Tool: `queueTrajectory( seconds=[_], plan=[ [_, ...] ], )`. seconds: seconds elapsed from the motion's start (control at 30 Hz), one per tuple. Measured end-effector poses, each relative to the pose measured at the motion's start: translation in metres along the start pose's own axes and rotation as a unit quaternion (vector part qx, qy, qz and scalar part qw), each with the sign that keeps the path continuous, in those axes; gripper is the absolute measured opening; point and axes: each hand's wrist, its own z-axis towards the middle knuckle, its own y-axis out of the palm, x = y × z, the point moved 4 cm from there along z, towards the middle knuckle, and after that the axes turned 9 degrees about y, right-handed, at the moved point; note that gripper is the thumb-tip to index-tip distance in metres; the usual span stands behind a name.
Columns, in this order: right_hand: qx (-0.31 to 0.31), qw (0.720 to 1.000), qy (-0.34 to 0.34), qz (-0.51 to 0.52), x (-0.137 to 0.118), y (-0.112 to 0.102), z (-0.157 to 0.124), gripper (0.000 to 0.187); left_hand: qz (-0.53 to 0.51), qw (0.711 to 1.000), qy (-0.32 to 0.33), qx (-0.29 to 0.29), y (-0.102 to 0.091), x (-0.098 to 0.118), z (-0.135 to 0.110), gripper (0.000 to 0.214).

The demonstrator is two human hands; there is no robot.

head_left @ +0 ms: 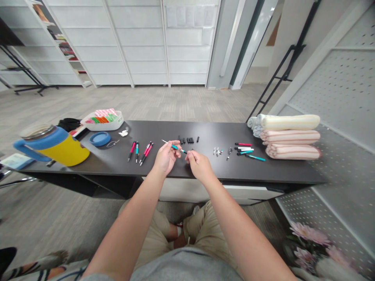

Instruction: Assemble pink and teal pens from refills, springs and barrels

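Note:
Over the dark table point(205, 168), my left hand point(166, 157) pinches a teal pen point(175, 146) whose thin white refill sticks out to the left. My right hand point(199, 164) is closed at the pen's dark right end, fingers pinched on it. Just behind the hands lies a row of small black pen parts point(187, 139). Assembled red and teal pens point(140, 150) lie to the left. To the right are small metal tips and springs point(221, 151), then several pen barrels point(246, 150).
A yellow jug with blue lid point(52, 147), a blue round lid point(100, 138) and a white tray of coloured items point(102, 120) stand at the table's left. Three rolled towels point(290, 136) are stacked at the right. My knees are under the table's front edge.

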Motion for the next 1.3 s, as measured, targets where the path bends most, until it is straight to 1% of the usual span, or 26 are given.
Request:
queueTrajectory(
  seconds=[0.07,0.13,0.2,0.27,0.33,0.37,0.47,0.53,0.6,0.67,0.73,0.8,0.83,0.9,0.97,1.07,1.13,1.23,1.3],
  plan=[
    [0.012,1.0,0.012,-0.004,0.0,-0.0011,-0.0003,0.04,-0.003,1.0,-0.003,0.003,0.0002,0.0004,0.0,0.028],
    [0.026,1.0,0.015,-0.007,-0.0004,-0.0025,-0.0007,0.032,-0.004,1.0,-0.005,0.009,-0.0002,0.0007,0.0,0.027],
    [0.031,0.999,-0.006,-0.006,-0.0019,-0.0033,-0.001,0.029,-0.003,1.0,-0.006,0.011,-0.0005,0.0006,-0.0002,0.027],
    [0.026,0.999,-0.037,-0.008,-0.004,-0.0033,-0.0011,0.033,-0.002,1.0,-0.007,0.005,-0.0002,0.0004,-0.0005,0.028],
    [0.023,0.998,-0.049,-0.008,-0.0047,-0.0031,-0.001,0.039,-0.001,1.0,-0.007,0.0,0.0003,0.0004,-0.0007,0.028],
    [0.024,0.999,-0.041,-0.007,-0.0041,-0.0031,-0.0007,0.039,-0.001,1.0,-0.006,0.001,0.0003,0.0005,-0.0008,0.028],
    [0.025,1.0,-0.01,-0.004,-0.0022,-0.0029,-0.0001,0.03,0.002,1.0,-0.005,0.012,-0.0001,0.0012,-0.0008,0.028],
    [0.02,1.0,-0.019,-0.01,-0.0033,-0.0025,-0.0002,0.029,0.005,1.0,-0.006,0.012,0.0,0.0013,-0.0008,0.029],
    [0.016,0.999,-0.04,-0.015,-0.0052,-0.0022,-0.0005,0.036,0.006,1.0,-0.007,0.006,0.0002,0.001,-0.0007,0.03],
    [0.016,0.999,-0.039,-0.012,-0.0053,-0.0023,-0.0006,0.04,0.006,1.0,-0.006,0.005,-0.0001,0.0007,-0.0006,0.03],
    [0.019,1.0,-0.018,-0.003,-0.0036,-0.0024,-0.0004,0.035,0.005,1.0,-0.004,0.01,-0.0006,0.0007,-0.0005,0.029],
    [0.02,1.0,-0.01,0.002,-0.0028,-0.0024,-0.0004,0.029,0.004,1.0,-0.005,0.012,-0.0008,0.0007,-0.0006,0.029],
    [0.018,1.0,-0.016,0.003,-0.0032,-0.0022,-0.0004,0.029,0.004,1.0,-0.006,0.011,-0.0006,0.0006,-0.0006,0.029],
    [0.012,0.999,-0.038,0.004,-0.0047,-0.002,-0.0005,0.034,0.005,1.0,-0.007,0.006,-0.0003,0.0005,-0.0006,0.03],
    [0.009,0.999,-0.041,0.007,-0.005,-0.0021,-0.0005,0.039,0.005,1.0,-0.004,0.002,-0.0004,0.0006,-0.0004,0.03],
    [0.009,1.0,-0.014,0.009,-0.0036,-0.0029,-0.0005,0.032,0.0,1.0,0.003,0.007,-0.0016,0.0008,0.0,0.029],
    [0.004,1.0,-0.019,0.007,-0.0045,-0.0031,-0.0008,0.029,-0.001,1.0,0.001,0.009,-0.0023,0.0007,0.0,0.028],
    [-0.003,0.999,-0.051,0.012,-0.0076,-0.0034,-0.0017,0.035,-0.001,1.0,-0.002,0.005,-0.0019,0.0008,-0.0004,0.029],
    [-0.003,0.999,-0.038,0.016,-0.007,-0.0036,-0.0018,0.034,0.0,1.0,0.0,0.006,-0.0012,0.0015,-0.0006,0.029]
  ],
)
